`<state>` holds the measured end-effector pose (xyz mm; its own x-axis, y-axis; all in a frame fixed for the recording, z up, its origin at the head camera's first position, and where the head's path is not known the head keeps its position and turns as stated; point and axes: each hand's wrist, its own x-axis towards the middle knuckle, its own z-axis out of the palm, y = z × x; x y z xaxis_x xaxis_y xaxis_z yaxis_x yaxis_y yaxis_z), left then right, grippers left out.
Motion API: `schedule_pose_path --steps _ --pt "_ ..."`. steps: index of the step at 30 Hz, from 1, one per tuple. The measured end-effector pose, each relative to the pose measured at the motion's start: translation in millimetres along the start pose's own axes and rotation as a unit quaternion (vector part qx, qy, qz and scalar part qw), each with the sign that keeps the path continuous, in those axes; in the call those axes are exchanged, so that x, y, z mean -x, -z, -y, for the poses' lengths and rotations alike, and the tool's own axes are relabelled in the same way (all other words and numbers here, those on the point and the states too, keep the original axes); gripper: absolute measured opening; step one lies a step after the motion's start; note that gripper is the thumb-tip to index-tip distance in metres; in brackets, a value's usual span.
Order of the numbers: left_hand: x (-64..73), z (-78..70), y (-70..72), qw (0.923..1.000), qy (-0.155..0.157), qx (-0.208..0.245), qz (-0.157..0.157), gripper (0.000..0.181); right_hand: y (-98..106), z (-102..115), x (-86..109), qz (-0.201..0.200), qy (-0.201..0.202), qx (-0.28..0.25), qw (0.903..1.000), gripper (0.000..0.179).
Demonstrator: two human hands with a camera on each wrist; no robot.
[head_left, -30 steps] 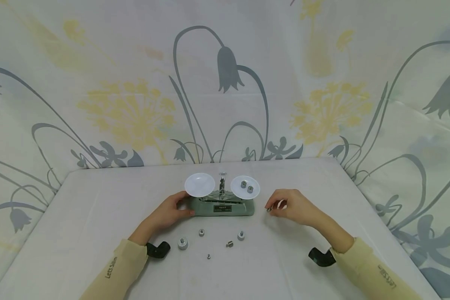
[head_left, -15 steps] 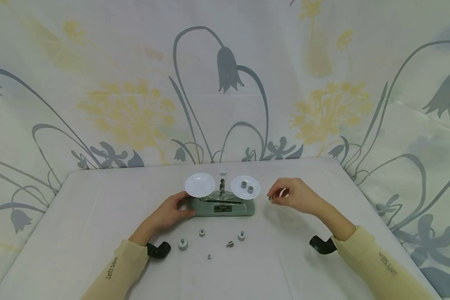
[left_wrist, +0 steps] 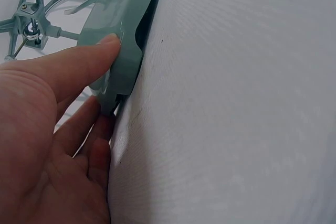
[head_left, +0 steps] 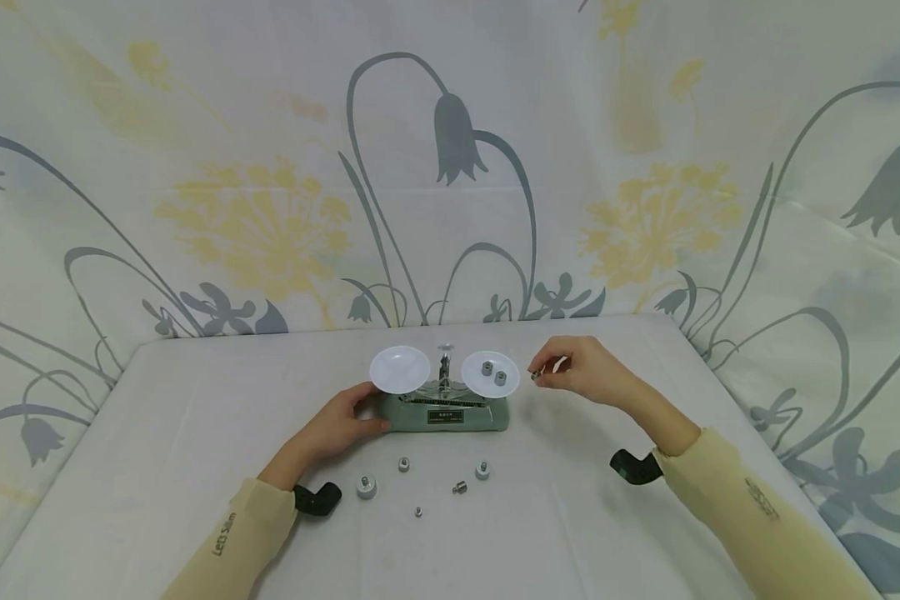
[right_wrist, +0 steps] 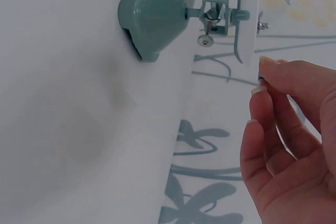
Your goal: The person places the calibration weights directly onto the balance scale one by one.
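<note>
A green balance scale with two white pans stands on the table. My left hand grips the left end of its base; in the left wrist view the thumb lies on the front face and the fingers reach round the end. The left pan is bare, while the right pan bears two metal weights. Just right of that pan, my right hand pinches a small metal weight between thumb and fingertips, raised off the table. Fingers mostly hide this weight in the right wrist view.
Several metal weights are spread in front of the scale: a large one, smaller upright ones and one lying on its side. A flower-patterned cloth hangs behind the white-covered table.
My right hand has risen from near the table with the pinched weight and come up beside the right pan. My left hand and the scale have stayed in place.
</note>
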<state>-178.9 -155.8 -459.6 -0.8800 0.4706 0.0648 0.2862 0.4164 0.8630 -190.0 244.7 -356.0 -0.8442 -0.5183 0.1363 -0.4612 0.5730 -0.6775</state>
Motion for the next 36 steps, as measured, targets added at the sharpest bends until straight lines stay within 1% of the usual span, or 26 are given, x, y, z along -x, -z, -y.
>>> schedule_pose_path --steps 5,10,14,23,29,36 --pt "0.3 -2.0 0.2 1.0 0.005 0.005 0.0 0.063 2 3 -7.1 0.004 0.007 0.01 0.9999 0.015" --pt "0.7 -2.9 -0.3 0.9999 0.009 0.006 0.002 0.063 2 6 -12.8 0.016 0.006 0.013 0.9998 0.014" --pt "0.4 -1.9 -0.2 0.9999 0.012 0.005 0.0 0.063 1 7 -18.2 0.025 0.012 0.023 0.9993 0.014" --pt "0.2 2.1 -0.8 0.9999 0.014 0.004 -0.001 0.064 -2 11 -30.7 0.036 0.024 0.018 0.9989 0.014" --pt "1.6 2.4 -1.3 0.9999 0.01 0.006 -0.001 0.063 -5 13 -36.1 0.047 0.018 0.02 0.9985 0.012" --pt "2.2 0.6 -1.0 0.9999 0.012 0.006 0.002 0.063 -6 19 -41.7 0.059 0.014 0.03 0.9977 0.013"
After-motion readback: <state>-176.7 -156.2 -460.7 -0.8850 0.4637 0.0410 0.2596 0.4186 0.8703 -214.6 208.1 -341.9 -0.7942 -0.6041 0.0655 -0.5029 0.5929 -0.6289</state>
